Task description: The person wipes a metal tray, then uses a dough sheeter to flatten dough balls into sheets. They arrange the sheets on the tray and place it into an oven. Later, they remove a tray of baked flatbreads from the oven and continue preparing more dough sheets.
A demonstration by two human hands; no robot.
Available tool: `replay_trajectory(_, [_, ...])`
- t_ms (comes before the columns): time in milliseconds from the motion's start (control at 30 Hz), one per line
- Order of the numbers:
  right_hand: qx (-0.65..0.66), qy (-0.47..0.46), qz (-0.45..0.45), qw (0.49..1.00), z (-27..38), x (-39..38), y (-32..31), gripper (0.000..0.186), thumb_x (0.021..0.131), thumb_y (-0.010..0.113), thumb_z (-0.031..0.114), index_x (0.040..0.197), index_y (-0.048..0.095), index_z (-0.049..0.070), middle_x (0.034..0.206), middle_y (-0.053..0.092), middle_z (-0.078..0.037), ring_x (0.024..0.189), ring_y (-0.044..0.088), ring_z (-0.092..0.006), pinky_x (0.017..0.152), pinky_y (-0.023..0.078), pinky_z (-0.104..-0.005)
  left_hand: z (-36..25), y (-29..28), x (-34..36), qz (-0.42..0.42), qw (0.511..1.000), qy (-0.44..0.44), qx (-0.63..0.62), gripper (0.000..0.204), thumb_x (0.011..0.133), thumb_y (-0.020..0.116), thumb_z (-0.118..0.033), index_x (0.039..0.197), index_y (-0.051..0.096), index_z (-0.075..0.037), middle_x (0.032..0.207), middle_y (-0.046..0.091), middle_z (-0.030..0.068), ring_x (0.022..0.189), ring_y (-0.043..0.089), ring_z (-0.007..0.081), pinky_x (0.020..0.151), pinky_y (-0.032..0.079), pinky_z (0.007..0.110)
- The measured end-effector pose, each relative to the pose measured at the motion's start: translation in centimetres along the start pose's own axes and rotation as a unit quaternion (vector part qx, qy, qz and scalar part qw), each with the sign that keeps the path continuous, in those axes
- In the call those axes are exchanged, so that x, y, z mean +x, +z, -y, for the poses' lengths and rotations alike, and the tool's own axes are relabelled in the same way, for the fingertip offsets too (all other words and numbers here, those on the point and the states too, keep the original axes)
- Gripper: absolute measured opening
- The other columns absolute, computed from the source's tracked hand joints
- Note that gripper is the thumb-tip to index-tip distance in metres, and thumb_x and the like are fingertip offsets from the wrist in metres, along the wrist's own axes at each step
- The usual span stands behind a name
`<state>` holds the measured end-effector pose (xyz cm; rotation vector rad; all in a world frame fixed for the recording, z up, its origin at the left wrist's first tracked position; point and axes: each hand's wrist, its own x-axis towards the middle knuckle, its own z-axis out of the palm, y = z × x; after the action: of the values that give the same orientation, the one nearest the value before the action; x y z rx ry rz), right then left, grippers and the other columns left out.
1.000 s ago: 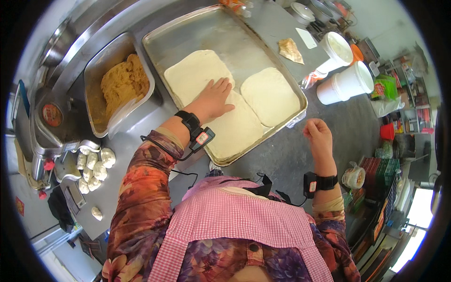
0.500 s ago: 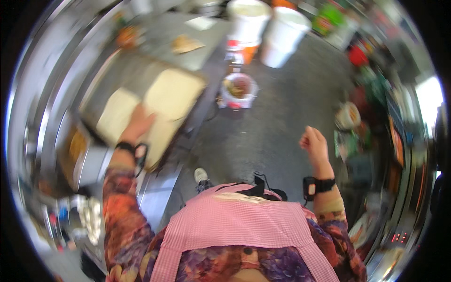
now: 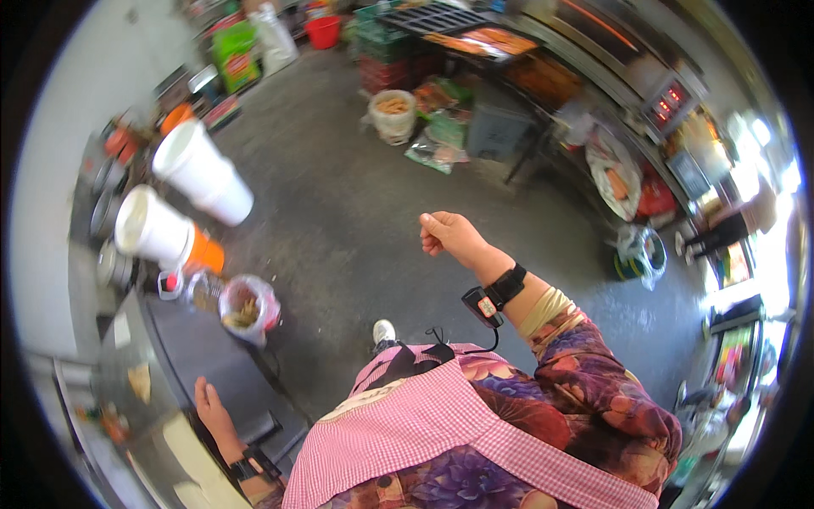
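head view: the right hand (image 3: 447, 236) is loosely curled, thumb laid over bent fingers, with nothing showing in its grasp; it is raised over the grey floor (image 3: 339, 199). a black strapped device (image 3: 492, 297) circles the wrist just behind it. the left hand (image 3: 214, 414), low and to the left, has its fingers extended and close together, seen side-on, and nothing shows in it either. a dark grey flat surface (image 3: 199, 348) lies right by its fingertips; whether they touch it, i cannot tell. just to the left of that hand and its wrist, pale flat sheets of dough (image 3: 193, 450) lie at the lower edge, apart from the fingers.

ahead of the left hand stands a small bin lined with a whitish plastic bag (image 3: 252, 307), scraps inside. farther ahead are a white bucket (image 3: 153, 225) set in an orange bucket (image 3: 208, 253), and a tall white plastic bucket (image 3: 203, 174).

well ahead of the right hand, a round white tub of orange-brown food (image 3: 393, 114) sits left of a grey plastic bin (image 3: 498, 131). to that hand's right, well apart, are a dark green bin with a clear bag (image 3: 642, 254) and another person (image 3: 731, 233).
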<state>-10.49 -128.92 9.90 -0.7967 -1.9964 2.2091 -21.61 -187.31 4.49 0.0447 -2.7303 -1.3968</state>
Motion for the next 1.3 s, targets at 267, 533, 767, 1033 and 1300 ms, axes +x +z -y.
replay_trajectory(267, [-0.021,-0.061,-0.233,0.97,3.0,-1.1,-15.9,0.026,0.09,0.062,0.026,0.084,0.06,0.0,0.073,0.061,-0.003,0.063,0.057,-0.0114,0.059,0.049,-0.0245,-14.3,20.6,12.3,0.178,0.976,0.096,-0.082,0.029,0.094,0.051,-0.013,0.117,0.058,0.003,0.113,0.061,0.0089,0.105,0.055,0.0165,0.095,0.04,0.03])
replay_trajectory(533, [-0.045,-0.064,-0.455,0.887,-0.2,-9.5,-30.8,0.024,0.092,0.058,0.025,0.083,0.062,0.002,0.072,0.061,-0.003,0.065,0.058,-0.01,0.059,0.048,-0.0229,-35.5,45.4,10.8,0.464,0.836,0.257,-0.14,0.026,0.092,0.051,-0.007,0.116,0.059,0.002,0.113,0.062,0.0066,0.105,0.055,0.0137,0.093,0.041,0.027])
replay_trajectory(767, [0.007,-0.044,-0.589,0.807,-2.7,-20.6,-50.6,0.031,0.09,0.06,0.029,0.081,0.062,-0.001,0.066,0.06,-0.005,0.059,0.058,-0.012,0.053,0.046,-0.0258,-45.2,60.5,-2.2,0.522,0.786,0.295,-0.151,0.022,0.091,0.052,-0.005,0.11,0.061,0.001,0.108,0.063,0.0071,0.101,0.057,0.014,0.091,0.042,0.027])
replay_trajectory(1033, [-0.414,0.194,-0.767,0.449,-1.6,-33.6,-79.0,0.05,0.078,0.062,0.011,0.126,0.05,0.015,0.133,0.045,-0.018,0.113,0.051,-0.039,0.09,0.045,-0.0473,-53.4,71.6,-10.1,0.559,0.774,0.259,-0.147,0.02,0.09,0.056,-0.005,0.108,0.062,0.001,0.1,0.066,0.0047,0.093,0.06,0.0115,0.086,0.046,0.026])
replay_trajectory(1300, [-0.468,-0.008,-0.794,0.387,9.4,-32.4,-95.7,0.033,0.078,0.065,0.02,0.108,0.062,0.006,0.107,0.063,-0.018,0.105,0.057,-0.0333,0.093,0.044,-0.0395,-64.5,84.8,-10.5,0.518,0.787,0.286,-0.174,0.018,0.09,0.054,-0.005,0.104,0.062,0.003,0.098,0.065,0.0061,0.089,0.06,0.0121,0.084,0.046,0.026])
